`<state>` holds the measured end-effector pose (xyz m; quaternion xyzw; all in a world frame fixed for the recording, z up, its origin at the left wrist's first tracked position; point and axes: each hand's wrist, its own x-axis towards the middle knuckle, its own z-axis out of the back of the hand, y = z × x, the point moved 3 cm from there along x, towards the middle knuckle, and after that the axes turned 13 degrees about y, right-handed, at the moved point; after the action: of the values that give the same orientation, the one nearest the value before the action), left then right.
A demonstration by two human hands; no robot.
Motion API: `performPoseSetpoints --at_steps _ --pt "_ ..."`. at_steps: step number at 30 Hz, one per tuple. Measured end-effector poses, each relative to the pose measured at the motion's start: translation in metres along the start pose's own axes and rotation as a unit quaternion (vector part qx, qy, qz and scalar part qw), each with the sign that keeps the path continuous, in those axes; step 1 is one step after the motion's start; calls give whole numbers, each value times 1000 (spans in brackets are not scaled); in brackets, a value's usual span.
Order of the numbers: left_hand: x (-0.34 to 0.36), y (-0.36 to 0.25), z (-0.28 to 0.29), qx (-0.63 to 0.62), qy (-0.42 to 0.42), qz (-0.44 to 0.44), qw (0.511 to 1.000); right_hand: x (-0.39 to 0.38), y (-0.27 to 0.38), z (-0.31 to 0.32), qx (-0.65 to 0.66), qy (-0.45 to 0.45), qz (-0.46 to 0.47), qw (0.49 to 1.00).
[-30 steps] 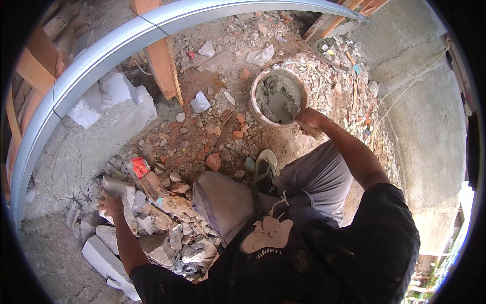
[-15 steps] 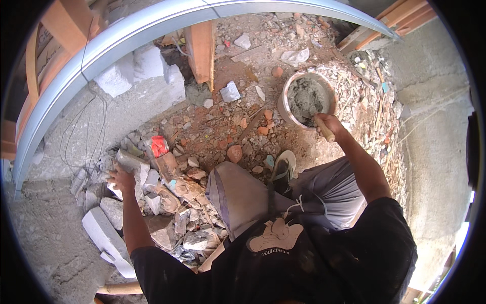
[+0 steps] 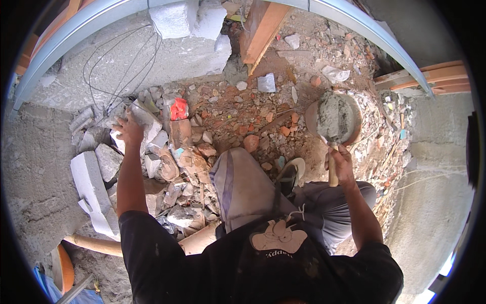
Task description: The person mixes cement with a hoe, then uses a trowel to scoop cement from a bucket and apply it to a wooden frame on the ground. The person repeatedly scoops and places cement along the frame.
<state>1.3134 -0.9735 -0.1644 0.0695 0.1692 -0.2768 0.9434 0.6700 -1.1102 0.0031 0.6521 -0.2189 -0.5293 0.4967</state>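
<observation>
My right hand (image 3: 340, 163) grips the wooden handle of a trowel (image 3: 334, 169), its blade heaped with grey mortar (image 3: 332, 114) and held over a round bucket (image 3: 311, 120). The blade hides much of the bucket's inside. My left hand (image 3: 129, 130) rests with spread fingers on a broken pale concrete chunk (image 3: 146, 119) in a rubble pile (image 3: 177, 195) at the left. A red scrap (image 3: 178, 108) lies just right of that chunk, and a long white block piece (image 3: 91, 187) lies below and left of my hand.
A curved-looking metal channel (image 3: 344, 12) spans the top. Wooden posts (image 3: 260, 33), white block chunks (image 3: 172, 17) and loops of wire (image 3: 119, 66) stand or lie at the back. A rough concrete wall (image 3: 433, 167) bounds the right side. Broken brick and stones (image 3: 268, 116) cover the middle ground.
My right hand has lifted the trowel with a load of mortar from inside the bucket. My left hand stays on the rubble, while the view has shifted, moving the pile higher in it.
</observation>
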Motion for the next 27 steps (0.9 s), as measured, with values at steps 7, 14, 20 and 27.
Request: performPoseSetpoints --at_steps 7,14,20,27 --pt "-6 -8 4 -5 15 -1 1000 1 -4 -98 39 282 -198 938" --pt "-7 -5 11 3 12 10 1000 119 -4 -129 169 458 -288 824" --pt "-5 -8 3 10 14 9 1000 256 -2 -137 292 419 -183 840" --pt "-2 0 -1 -2 -7 -2 1000 191 -35 -142 43 284 -163 944"
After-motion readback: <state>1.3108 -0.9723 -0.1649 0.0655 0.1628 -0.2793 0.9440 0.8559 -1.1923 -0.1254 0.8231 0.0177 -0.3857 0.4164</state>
